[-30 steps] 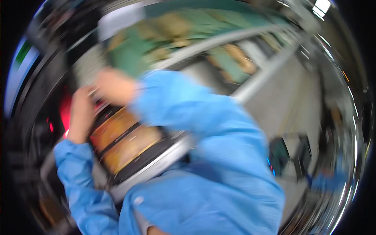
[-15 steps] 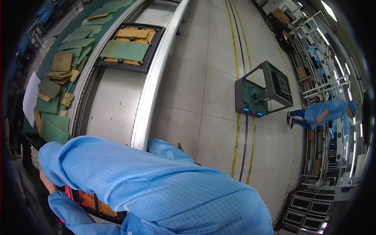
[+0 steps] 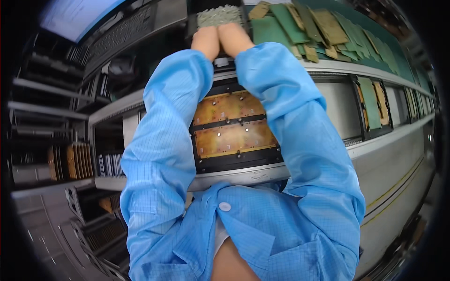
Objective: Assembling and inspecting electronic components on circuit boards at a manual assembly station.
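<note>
Small pale pieces (image 3: 218,15), heaped in a dark bin (image 3: 246,21) at the far side of the line, straight ahead of the person. Left hand (image 3: 205,40) and right hand (image 3: 233,38) side by side at the bin's near edge, apparently touching. Fingertips hidden beyond the backs of the hands; cannot tell whether either grip is closed, or on what.

Handling, my judgement: fingertip work over loose bits. Light, shallow pinch best; few pieces at a time, hands over the bin so strays drop back in. Wrists level, no raking toward the near edge.

Nearer the body, under the forearms: black frame (image 3: 225,165) with two orange-brown panels, the far panel (image 3: 229,108) and the near panel (image 3: 236,138). Left sleeve (image 3: 171,89) and right sleeve (image 3: 276,79) overlap its sides in view; contact unclear. Elbows probably better lifted, so cloth doesn't snag the small studs.

Metal rail (image 3: 253,175) along the person's front. Green and brown sheets (image 3: 290,23) piled right of the bin; keyboard (image 3: 122,35) to its left.
</note>
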{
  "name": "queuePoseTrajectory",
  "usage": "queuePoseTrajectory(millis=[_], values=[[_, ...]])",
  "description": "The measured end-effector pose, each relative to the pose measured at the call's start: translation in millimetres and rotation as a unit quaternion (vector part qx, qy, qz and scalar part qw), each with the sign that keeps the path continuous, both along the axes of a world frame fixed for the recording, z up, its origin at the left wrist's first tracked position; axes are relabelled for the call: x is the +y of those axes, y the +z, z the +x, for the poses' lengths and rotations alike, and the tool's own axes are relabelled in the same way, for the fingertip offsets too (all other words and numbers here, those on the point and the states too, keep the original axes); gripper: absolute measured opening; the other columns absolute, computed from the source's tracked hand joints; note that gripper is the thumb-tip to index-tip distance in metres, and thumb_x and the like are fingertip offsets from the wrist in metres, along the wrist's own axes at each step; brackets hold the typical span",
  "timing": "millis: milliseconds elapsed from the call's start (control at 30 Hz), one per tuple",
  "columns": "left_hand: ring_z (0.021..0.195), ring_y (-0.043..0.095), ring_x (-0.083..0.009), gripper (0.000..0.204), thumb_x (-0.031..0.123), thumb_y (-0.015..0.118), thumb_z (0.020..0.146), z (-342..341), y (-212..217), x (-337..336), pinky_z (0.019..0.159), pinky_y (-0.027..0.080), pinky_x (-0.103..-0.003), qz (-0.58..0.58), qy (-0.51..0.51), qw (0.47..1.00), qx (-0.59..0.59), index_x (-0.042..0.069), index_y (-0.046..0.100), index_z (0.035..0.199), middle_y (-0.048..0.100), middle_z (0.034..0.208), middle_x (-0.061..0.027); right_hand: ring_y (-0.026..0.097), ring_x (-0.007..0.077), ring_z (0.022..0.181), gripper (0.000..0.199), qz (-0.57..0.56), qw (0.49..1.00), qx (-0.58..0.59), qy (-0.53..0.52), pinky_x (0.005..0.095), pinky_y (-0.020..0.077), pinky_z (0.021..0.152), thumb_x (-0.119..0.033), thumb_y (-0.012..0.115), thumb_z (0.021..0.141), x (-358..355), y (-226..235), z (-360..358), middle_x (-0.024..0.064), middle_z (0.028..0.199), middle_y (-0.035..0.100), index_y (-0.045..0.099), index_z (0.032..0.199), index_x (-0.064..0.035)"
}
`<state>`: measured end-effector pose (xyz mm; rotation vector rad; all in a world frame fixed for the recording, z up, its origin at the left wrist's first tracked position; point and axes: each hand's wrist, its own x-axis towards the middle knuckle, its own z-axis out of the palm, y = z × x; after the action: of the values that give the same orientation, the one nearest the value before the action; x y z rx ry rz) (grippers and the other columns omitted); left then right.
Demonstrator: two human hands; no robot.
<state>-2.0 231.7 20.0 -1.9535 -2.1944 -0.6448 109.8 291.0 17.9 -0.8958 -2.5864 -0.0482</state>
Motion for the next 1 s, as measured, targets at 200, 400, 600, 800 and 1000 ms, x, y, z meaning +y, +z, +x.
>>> queuePoseTrajectory(millis=[200,400,600,800,1000], values=[[0.090,0.068,-0.0450,0.015,0.008,0.060,0.084,-3,10,-9,0.082,0.054,-0.053,0.046,-0.032,0.997,0.058,0.001,0.072,0.090,0.069,0.088,-0.0261,0.068,0.0408,0.086,0.007,0.086,0.986,0.128,0.062,0.0487,0.0544,0.076,0.000,0.061,0.079,-33,38,25,0.0252,0.085,0.068,0.063,0.084,0.0045],[0.076,0.070,-0.0305,0.027,0.014,0.067,0.093,-18,6,-29,0.070,0.055,-0.041,0.063,-0.062,0.996,0.028,-0.005,0.065,0.113,0.073,0.088,-0.0178,0.066,0.0415,0.085,0.009,-0.252,0.954,0.056,0.154,0.0442,0.0526,0.076,0.004,0.057,0.085,-117,32,107,0.0221,0.085,0.067,0.062,0.093,0.0039],[0.065,0.069,-0.0152,0.016,0.002,0.065,0.086,24,42,-154,0.059,0.056,-0.032,-0.168,-0.099,0.903,-0.384,-0.008,0.070,0.096,0.071,0.077,-0.0143,0.066,0.0304,0.083,0.011,-0.363,0.915,0.062,0.167,0.0361,0.0531,0.076,0.004,0.064,0.086,-150,3,146,0.0147,0.091,0.065,0.062,0.097,0.0018],[0.075,0.071,-0.0176,0.023,0.011,0.064,0.093,22,13,-197,0.066,0.055,-0.033,-0.279,-0.106,0.880,-0.369,-0.007,0.071,0.105,0.072,0.079,-0.0152,0.051,0.0061,0.092,0.010,-0.524,0.828,0.174,0.096,0.0229,0.0448,0.079,-0.009,0.064,0.098,-127,2,178,-0.0040,0.096,0.056,0.059,0.106,-0.0072],[0.067,0.052,-0.0052,0.028,0.024,0.050,0.107,-6,7,-198,0.062,0.045,-0.019,-0.269,-0.070,0.811,-0.515,0.001,0.065,0.116,0.061,0.081,0.0019,0.045,0.0077,0.079,0.025,-0.672,0.672,0.311,-0.001,0.0222,0.0374,0.069,-0.031,0.046,0.109,-109,-29,237,-0.0018,0.090,0.050,0.055,0.104,-0.0075]])
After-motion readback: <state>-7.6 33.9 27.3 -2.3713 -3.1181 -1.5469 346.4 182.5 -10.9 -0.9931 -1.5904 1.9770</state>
